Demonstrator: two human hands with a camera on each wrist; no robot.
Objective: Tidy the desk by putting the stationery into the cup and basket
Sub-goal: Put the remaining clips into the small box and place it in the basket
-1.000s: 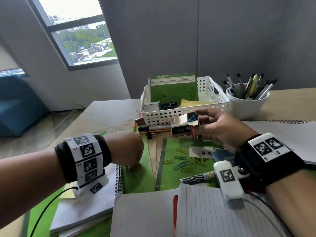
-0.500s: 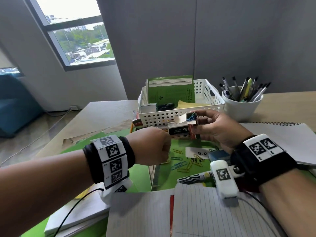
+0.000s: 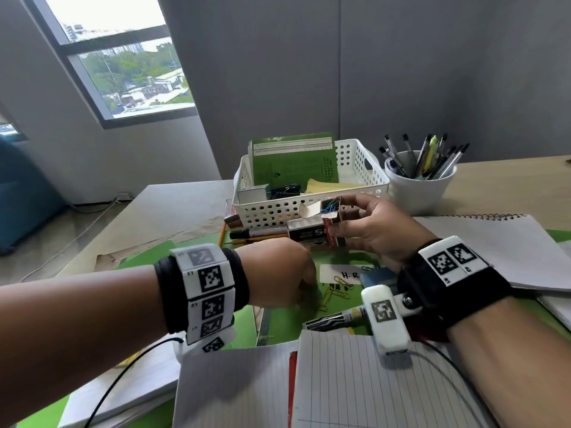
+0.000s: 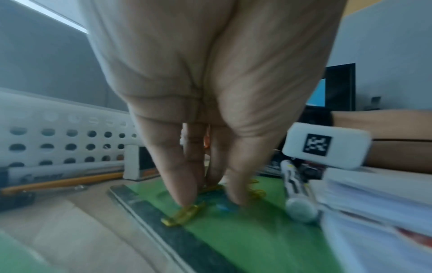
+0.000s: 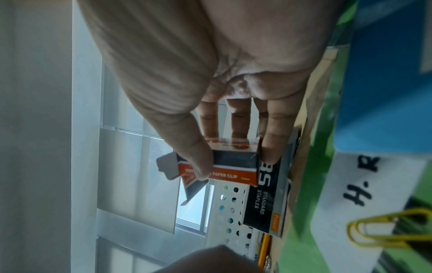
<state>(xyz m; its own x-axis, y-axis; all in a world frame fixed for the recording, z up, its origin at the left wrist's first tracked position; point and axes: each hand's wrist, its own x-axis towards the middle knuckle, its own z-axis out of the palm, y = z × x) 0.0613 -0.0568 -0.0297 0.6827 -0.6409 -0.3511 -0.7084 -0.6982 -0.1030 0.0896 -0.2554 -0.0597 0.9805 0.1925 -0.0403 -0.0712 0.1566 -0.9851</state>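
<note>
In the middle of the head view the right hand (image 3: pixel 375 225) holds a small open cardboard paper-clip box (image 3: pixel 330 210) in the air, thumb on one face and fingers on the other, its flap folded back and its mouth turned toward the left of the frame, with blue clips showing inside. Just behind it stands the white perforated plastic basket (image 3: pixel 355 193), and the white round cup full of pens (image 3: pixel 420 188) is at the upper right.

The left hand (image 3: pixel 282 273) is lower, at centre frame, reaching down onto the green desk mat (image 3: pixel 284 319). In the left wrist view its fingertips (image 4: pixel 184 195) are drawn close together and pressed on the loose yellow wire paper clips (image 4: pixel 184 212); whether a clip is already pinched I cannot tell.

More clips lie flat just right of the fingers, long axes mostly pointing away toward the basket. The box mouth sits above and slightly right of the left hand, so that hand is the nearer one to gather clips and lift them up into the opening
</note>
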